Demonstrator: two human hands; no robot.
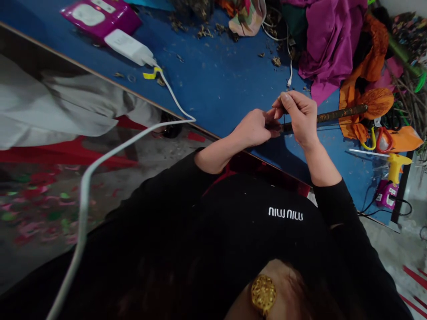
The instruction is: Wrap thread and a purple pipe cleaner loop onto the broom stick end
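Over a blue surface [213, 80], the left hand [253, 128] grips the near end of a brown, slender stick with an orange, bulbous head [340, 114], while the right hand [303, 115] appears to pinch a thin, dark strand [284, 119]. Apparently mid-handling at that end, the hands' next move likely calls for steady support and light tension.

Blue table [213, 66] — magenta cloth [328, 44], yellow glue gun [395, 166].
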